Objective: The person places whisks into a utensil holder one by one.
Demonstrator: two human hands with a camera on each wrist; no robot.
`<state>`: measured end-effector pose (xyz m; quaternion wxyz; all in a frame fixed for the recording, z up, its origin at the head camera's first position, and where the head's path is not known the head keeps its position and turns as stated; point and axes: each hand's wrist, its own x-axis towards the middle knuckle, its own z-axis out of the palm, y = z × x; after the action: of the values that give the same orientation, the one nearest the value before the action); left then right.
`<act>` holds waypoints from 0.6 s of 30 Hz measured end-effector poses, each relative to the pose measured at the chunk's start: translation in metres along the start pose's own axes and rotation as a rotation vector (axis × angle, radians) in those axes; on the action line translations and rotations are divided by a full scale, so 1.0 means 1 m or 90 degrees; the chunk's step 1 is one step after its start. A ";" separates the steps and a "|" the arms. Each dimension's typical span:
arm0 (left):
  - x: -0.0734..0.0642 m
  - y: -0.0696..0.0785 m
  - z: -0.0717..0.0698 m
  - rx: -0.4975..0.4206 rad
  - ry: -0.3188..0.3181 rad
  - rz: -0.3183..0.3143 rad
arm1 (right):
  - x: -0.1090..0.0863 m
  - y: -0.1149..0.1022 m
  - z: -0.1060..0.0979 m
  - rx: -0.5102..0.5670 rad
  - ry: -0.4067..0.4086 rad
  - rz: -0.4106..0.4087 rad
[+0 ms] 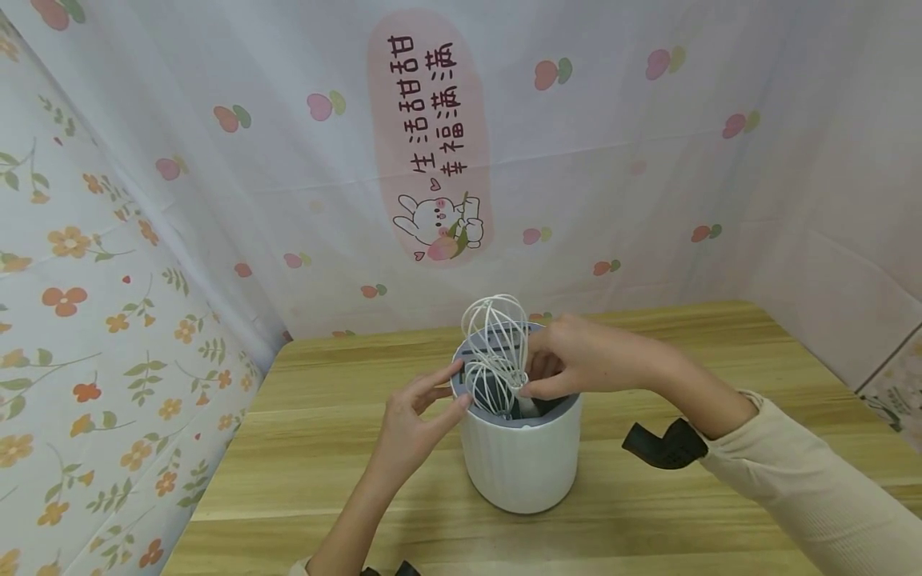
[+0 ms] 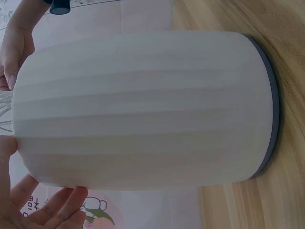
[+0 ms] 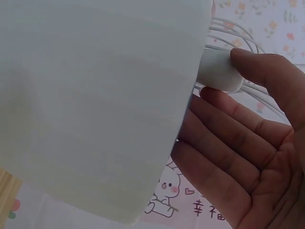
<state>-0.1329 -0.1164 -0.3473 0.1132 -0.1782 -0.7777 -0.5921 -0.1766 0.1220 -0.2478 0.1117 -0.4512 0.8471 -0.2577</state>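
Observation:
A ribbed white utensil holder (image 1: 520, 472) stands upright on the wooden table, with a grey slotted insert (image 1: 464, 352) at its top. A larger white whisk (image 1: 504, 364) and a smaller whisk (image 1: 491, 400) stand in it, wire loops up. My right hand (image 1: 587, 356) pinches the larger whisk's thick white handle (image 3: 218, 71) between thumb and index finger, just above the rim. On the holder's left side, my left hand (image 1: 412, 416) grips it near the rim, thumb and fingers spread round the wall. The lower part of the handles is hidden inside.
Wood-grain table (image 1: 324, 448) surrounds the holder. A white curtain (image 1: 612, 200) with peach prints and a rabbit picture hangs behind, and a floral cloth (image 1: 101, 320) hangs on the left. Black wrist straps (image 1: 666, 445) are worn near the sleeves.

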 end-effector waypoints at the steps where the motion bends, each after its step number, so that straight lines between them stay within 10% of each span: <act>1: 0.000 0.000 0.000 0.000 0.000 -0.001 | 0.000 0.000 0.000 -0.001 0.004 -0.004; 18: 0.000 0.000 0.000 0.012 -0.006 -0.005 | -0.006 -0.003 -0.004 0.018 0.047 -0.034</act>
<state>-0.1334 -0.1165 -0.3472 0.1090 -0.1769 -0.7845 -0.5843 -0.1731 0.1271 -0.2432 0.0797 -0.4624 0.8344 -0.2890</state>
